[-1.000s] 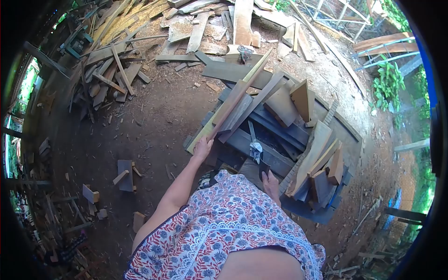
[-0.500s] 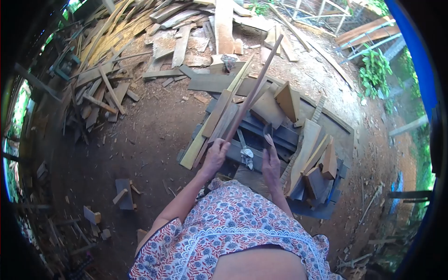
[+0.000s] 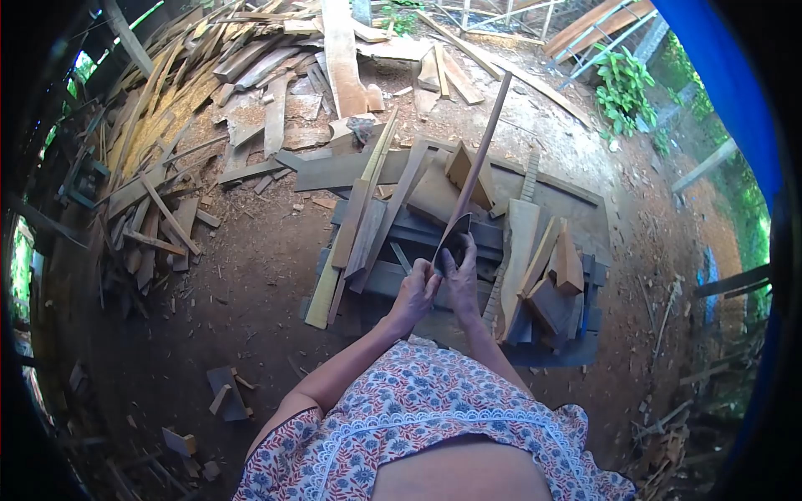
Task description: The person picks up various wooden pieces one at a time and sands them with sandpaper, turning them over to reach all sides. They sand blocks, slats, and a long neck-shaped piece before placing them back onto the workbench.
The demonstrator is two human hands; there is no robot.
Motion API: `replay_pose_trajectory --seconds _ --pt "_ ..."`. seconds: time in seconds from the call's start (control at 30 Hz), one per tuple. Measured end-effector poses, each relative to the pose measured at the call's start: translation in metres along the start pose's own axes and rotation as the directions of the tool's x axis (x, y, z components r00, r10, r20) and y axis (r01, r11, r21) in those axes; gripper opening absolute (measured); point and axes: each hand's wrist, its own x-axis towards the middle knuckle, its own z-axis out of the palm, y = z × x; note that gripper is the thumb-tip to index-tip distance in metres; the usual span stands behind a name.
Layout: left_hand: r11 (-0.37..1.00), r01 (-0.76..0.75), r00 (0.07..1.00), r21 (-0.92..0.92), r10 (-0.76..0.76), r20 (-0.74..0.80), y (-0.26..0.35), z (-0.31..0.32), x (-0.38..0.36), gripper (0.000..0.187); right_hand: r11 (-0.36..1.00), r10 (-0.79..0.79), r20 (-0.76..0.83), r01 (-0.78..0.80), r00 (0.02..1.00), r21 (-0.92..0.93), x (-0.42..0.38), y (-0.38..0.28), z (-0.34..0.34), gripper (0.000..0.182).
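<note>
My left hand (image 3: pixel 417 288) is closed round the lower end of a long thin brown wooden strip (image 3: pixel 482 154), which points up and away over the workbench. Close beside it, my right hand (image 3: pixel 460 271) is closed on a dark, thin curved piece (image 3: pixel 454 235), pressed against the strip near its lower end. The dark piece looks like a sheet, but its material is hard to tell. Under both hands lies the dark workbench (image 3: pixel 388 280), with long boards (image 3: pixel 355 221) on its left side.
Wood offcuts (image 3: pixel 555 296) and a long pale board (image 3: pixel 520 242) lie on the bench's right side. Beyond are piles of planks (image 3: pixel 167 92). Small wood blocks (image 3: pixel 227 392) rest on the dirt floor at lower left. A leafy plant (image 3: pixel 622 88) grows at upper right.
My right hand has moved in beside my left, bringing the dark piece against the strip. The strip's lower end has shifted right and the view has turned a little. A white crumpled thing is now hidden.
</note>
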Motion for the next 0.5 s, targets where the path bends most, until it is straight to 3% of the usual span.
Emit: replay_pose_trajectory --seconds 0.03,0.07,0.17,0.37,0.5 --pt "1.000 0.002 1.000 0.002 -0.002 0.009 0.000 0.001 0.001 0.017 0.990 0.104 -0.012 -0.103 0.994 0.102 0.002 -0.003 -0.002 0.075" --pt "0.999 -0.032 0.999 0.043 0.031 0.019 0.000 0.003 0.001 0.016 0.964 0.106 0.010 -0.106 0.994 0.245 0.003 -0.009 -0.006 0.091" --pt "0.995 -0.038 0.997 0.096 0.032 0.064 0.000 0.007 0.002 0.015 0.919 0.115 0.056 -0.128 0.992 0.374 0.010 -0.004 -0.017 0.096" --pt "0.990 -0.007 0.996 0.140 -0.006 0.088 0.001 0.020 -0.002 0.015 0.841 0.310 0.075 -0.310 0.948 0.443 0.010 0.006 -0.025 0.104" --pt "0.988 -0.006 0.994 0.157 -0.011 0.109 0.001 0.027 -0.003 0.017 0.800 0.354 0.082 -0.347 0.932 0.489 0.006 0.008 -0.028 0.104"
